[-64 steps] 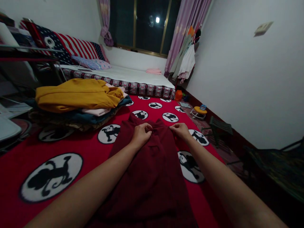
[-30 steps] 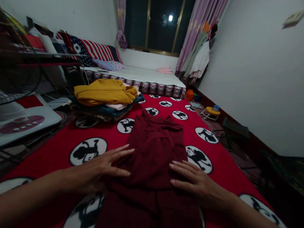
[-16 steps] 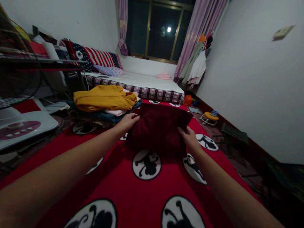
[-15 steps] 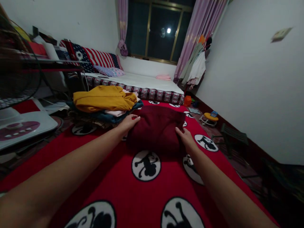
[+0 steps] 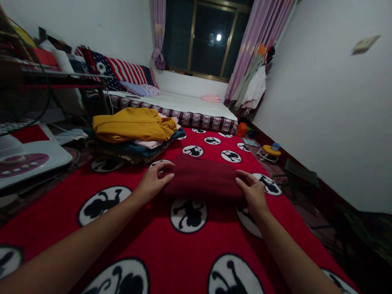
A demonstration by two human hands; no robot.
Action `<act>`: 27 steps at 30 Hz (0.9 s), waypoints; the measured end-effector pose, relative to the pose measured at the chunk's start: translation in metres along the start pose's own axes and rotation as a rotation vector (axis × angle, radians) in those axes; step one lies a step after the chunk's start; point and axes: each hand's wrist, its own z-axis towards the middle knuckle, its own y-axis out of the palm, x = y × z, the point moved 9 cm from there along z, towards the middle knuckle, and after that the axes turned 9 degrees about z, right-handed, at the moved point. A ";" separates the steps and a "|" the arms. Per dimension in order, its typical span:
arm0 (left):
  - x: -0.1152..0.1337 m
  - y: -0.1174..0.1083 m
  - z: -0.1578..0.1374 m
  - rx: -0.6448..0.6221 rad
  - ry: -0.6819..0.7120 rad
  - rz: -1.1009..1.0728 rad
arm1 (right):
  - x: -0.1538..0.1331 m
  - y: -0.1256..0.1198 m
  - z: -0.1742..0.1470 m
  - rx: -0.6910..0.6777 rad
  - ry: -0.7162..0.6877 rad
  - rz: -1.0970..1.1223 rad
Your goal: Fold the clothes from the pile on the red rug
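A dark maroon folded garment (image 5: pixel 202 178), its exact kind not clear, lies as a flat bundle on the red blanket (image 5: pixel 183 261) with black-and-white round figures. My left hand (image 5: pixel 154 179) pinches its left edge, with thumb and fingertips close together. At the opposite edge, the thumb and fingers of my right hand (image 5: pixel 253 192) are curled onto the fabric. To the left of the bundle stands a pile of folded clothes, with a mustard-yellow garment (image 5: pixel 131 124) on top and a dark teal garment (image 5: pixel 143 150) below.
Beyond the blanket is a bed (image 5: pixel 183 102) with a patterned side. A cluttered desk (image 5: pixel 76 75) and a white fan base (image 5: pixel 36 157) stand at left. Along the right wall are a small yellow-topped stool (image 5: pixel 269 150) and a dark folding stool (image 5: pixel 301 173).
The maroon garment's raised far part has come down toward me, leaving a lower, narrower bundle. Both hands have moved nearer, and more of the blanket behind shows.
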 end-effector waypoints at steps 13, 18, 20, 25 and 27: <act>0.128 0.024 -0.013 -0.139 0.460 0.473 | -0.067 0.090 -0.031 -0.369 -0.432 -0.725; 0.073 0.109 0.024 -0.420 0.269 0.438 | 0.002 0.161 -0.013 -0.747 -0.235 -0.887; 0.046 0.113 0.041 -0.364 0.218 0.529 | 0.017 0.156 0.007 -0.699 -0.195 -0.968; 0.012 0.090 0.064 -0.201 0.088 0.680 | 0.024 0.122 0.041 -0.445 -0.134 -1.044; 0.002 0.078 0.066 -0.147 -0.013 0.688 | 0.022 0.108 0.043 -0.326 -0.097 -1.040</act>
